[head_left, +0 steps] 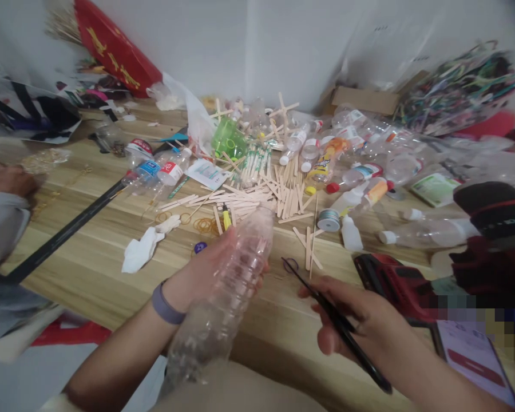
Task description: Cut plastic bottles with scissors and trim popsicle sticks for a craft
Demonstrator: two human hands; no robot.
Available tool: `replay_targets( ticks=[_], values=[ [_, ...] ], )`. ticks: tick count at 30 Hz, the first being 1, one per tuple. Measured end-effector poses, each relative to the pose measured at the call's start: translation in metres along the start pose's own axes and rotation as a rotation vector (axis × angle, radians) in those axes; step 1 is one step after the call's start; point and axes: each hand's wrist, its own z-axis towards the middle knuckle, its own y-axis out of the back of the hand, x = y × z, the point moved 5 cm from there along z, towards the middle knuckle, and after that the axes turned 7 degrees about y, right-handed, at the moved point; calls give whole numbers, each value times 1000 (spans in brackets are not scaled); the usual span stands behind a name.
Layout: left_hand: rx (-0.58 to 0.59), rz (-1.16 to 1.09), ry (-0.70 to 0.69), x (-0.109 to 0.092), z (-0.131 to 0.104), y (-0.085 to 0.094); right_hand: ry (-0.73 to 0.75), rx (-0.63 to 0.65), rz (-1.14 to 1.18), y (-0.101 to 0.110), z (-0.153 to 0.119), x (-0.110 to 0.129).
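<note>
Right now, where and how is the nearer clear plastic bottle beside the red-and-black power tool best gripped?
Probably by the neck, from the left: the bottle lies flat, white cap leftward, the power tool crowding its right end.

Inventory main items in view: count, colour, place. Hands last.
Wooden sticks: many, pale, centre
Loose bottles: many, mostly clear, around sticks
Spool: one, grey-green, right of sticks
Power tool: at least one, red-black, right
Phone: one, dark-edged, lower right
Cardboard box: one, brown, back right
Co-worker's sleeve: one, grey, left edge
Held bottle: one, clear, front centre
Slim tool: one, black, front right
Left hand: one, bare, gripping held bottle
Right hand: one, bare, gripping slim tool
</note>
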Motion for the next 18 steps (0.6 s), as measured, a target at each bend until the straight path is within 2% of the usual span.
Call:
replay_targets(
  ticks=[4,8,13,16,18],
  values=[
    [-3,33,-90,-7,-2,-8,-63,66,404,-22,-6,-2],
    [17,71,-129,-8,-2,-11,-75,136,578,-21,-7,5],
    [45,28,-120,-4,2,-5,-145,277,896,-26,-9,14],
    [70,-18,-105,-1,2,-8,-162,288,852,-29,-8,16],
    [69,-23,-113,-2,1,-11,-123,220,600,-23,-5,15]
  ],
)
